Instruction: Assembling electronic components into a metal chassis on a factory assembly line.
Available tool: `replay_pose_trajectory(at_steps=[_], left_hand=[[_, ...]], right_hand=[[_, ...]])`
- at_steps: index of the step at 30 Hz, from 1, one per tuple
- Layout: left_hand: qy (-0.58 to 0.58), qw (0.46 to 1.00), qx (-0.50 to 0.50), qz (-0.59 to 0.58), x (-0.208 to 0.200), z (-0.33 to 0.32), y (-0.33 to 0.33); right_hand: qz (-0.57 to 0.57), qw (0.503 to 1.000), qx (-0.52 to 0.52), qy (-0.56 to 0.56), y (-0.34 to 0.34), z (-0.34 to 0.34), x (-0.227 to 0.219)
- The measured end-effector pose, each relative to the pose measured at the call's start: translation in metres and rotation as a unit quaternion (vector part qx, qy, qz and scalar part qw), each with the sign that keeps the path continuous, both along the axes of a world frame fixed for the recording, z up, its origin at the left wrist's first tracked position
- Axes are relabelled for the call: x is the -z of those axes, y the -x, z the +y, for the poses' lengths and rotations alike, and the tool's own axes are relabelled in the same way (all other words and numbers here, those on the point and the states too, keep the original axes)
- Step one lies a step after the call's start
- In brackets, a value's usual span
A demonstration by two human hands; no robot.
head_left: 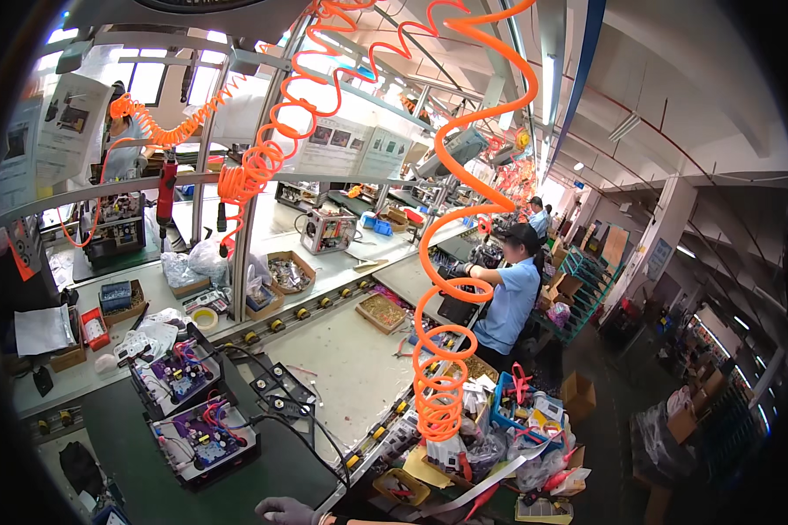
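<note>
Grey fabric covers the one hand (287, 510) that shows, a gloved hand at the bottom edge of the view, resting on the dark green mat (140, 455) at the near edge of the workbench; whether it is the person's left or right I cannot tell, its fingers look loosely curled around nothing, and the other hand is out of view. Nearest to it on the mat, up and to the left, sits an open unit with a purple circuit board and red and blue wires (203, 437), and a second, similar unit (177, 374) lies just beyond that one. Black cables (280, 411) run from these units across the mat toward the hand. To the right of the mat a pale conveyor surface (350, 367) stretches away, edged by a rail with yellow rollers (302, 311). An orange coiled air hose (442, 385) hangs down at the conveyor's right side, above a heap of bagged parts and a blue bin (517, 411). Farther along the conveyor a person in a light blue shirt (510, 302) sits working. Behind the mat, cardboard trays (289, 273) and plastic bags crowd a shelf.
</note>
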State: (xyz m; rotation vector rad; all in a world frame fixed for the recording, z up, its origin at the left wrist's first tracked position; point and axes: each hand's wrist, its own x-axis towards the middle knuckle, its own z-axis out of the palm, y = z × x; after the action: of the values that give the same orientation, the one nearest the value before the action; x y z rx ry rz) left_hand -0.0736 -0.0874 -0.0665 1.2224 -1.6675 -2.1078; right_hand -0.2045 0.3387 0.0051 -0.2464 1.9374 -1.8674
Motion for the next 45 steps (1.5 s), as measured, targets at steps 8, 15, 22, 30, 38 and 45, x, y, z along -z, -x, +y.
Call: replay_pose_trajectory(at_steps=[8,15,22,30,38,45], left_hand=[[0.034,0.999,-0.014,0.010,-0.009,0.003,0.005],[0.074,0.997,-0.030,0.018,-0.021,0.003,-0.001],[0.120,0.969,0.208,0.058,-0.082,0.101,0.042],[-0.088,0.927,0.313,0.187,-0.159,0.248,0.101],[-0.174,0.880,0.404,0.176,-0.153,0.268,0.115],[0.069,0.882,0.401,0.237,-0.158,0.277,0.113]], right_hand=[[0.063,0.998,-0.018,0.005,0.002,0.000,0.002],[0.077,0.997,-0.018,0.009,0.001,0.000,0.005],[0.206,0.978,-0.017,-0.039,0.001,-0.011,-0.044],[0.321,0.946,0.023,-0.027,-0.015,-0.010,-0.110],[0.218,0.974,0.047,-0.031,-0.025,0.018,-0.127],[0.133,0.990,0.045,0.015,-0.028,0.037,-0.110]])
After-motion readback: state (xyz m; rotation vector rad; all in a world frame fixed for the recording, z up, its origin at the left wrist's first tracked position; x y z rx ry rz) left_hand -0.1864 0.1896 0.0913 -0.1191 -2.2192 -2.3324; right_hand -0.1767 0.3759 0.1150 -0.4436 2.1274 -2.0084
